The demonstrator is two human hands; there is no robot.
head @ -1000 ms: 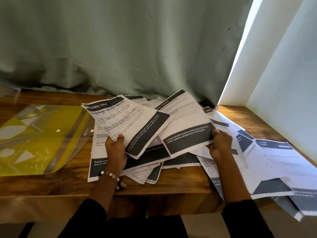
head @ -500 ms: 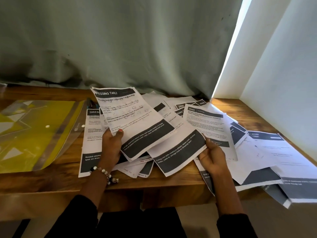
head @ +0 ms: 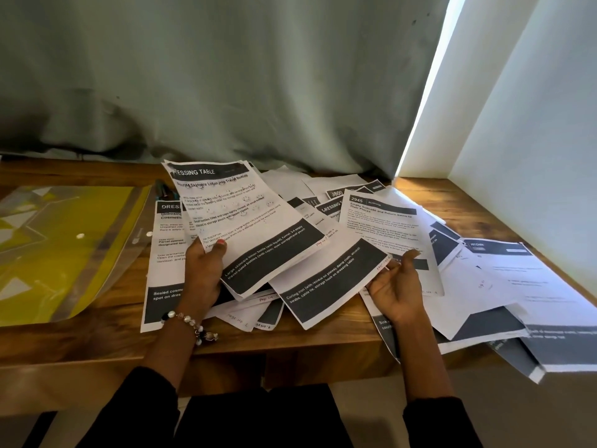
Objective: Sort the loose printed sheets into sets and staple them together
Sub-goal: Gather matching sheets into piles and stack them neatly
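Note:
Loose printed sheets with dark bands lie fanned over the wooden table [head: 97, 347]. My left hand [head: 203, 273] grips a small stack topped by the "DRESSING TABLE" sheet [head: 245, 218], its thumb pressed on the page, lifted and tilted above the pile. My right hand [head: 397, 286] lies palm up with relaxed fingers, touching the right corner of the "Curling iron" sheet [head: 323, 282]. Just beyond it rests the "2945" sheet [head: 384, 227]. A small dark object [head: 164, 190], perhaps the stapler, pokes out behind the held stack, mostly hidden.
A yellow clear-plastic folder [head: 64, 250] lies on the left of the table. Several sheets [head: 533, 305] spread to the right and overhang the front edge. A grey curtain [head: 226, 92] hangs behind and a white wall [head: 533, 156] closes the right side.
My right hand set the "Curling iron" sheet down toward the front of the pile and relaxed its grip, uncovering the "2945" sheet. My left hand kept its stack and raised it a little.

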